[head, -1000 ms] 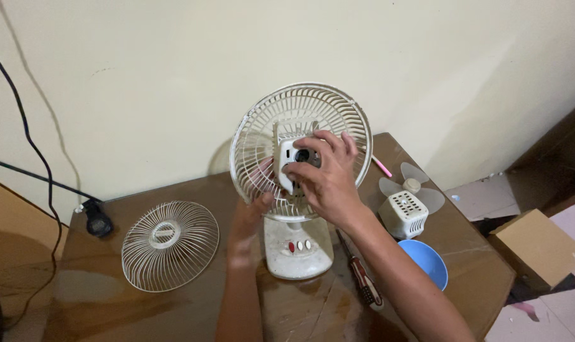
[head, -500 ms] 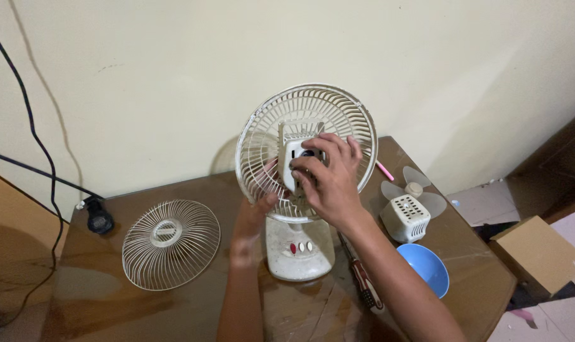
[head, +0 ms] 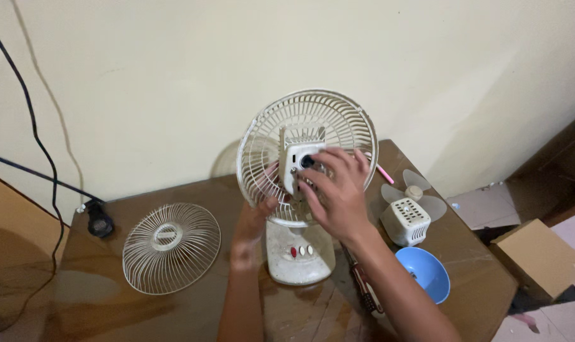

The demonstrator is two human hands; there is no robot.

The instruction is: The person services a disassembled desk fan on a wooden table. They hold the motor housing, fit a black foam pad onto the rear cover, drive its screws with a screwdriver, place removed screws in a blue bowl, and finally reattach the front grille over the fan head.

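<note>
Head view, left to right. A detached cream wire fan guard (head: pixel 171 247) lies flat on the brown wooden table (head: pixel 97 297), well apart from the hands. The left hand (head: pixel 252 221) is partly open, fingertips pinching the lower rim of the cream wire rear grille (head: pixel 306 155) of the white desk fan (head: pixel 300 253), which stands upright at the table's middle. The right hand (head: pixel 338 193) is spread loosely over the fan's white motor housing (head: pixel 298 163), fingers beside its dark hub; whether it grips anything cannot be told. The fan's long axis runs vertically; the grille faces the camera, tilted slightly upward. Risk, as a judgement: sideways force on the thin grille could bend its wires or tip the fan on its narrow base. At right stand a small white fan motor with translucent blades (head: pixel 409 215) and a blue plastic bowl (head: pixel 423 272).
</note>
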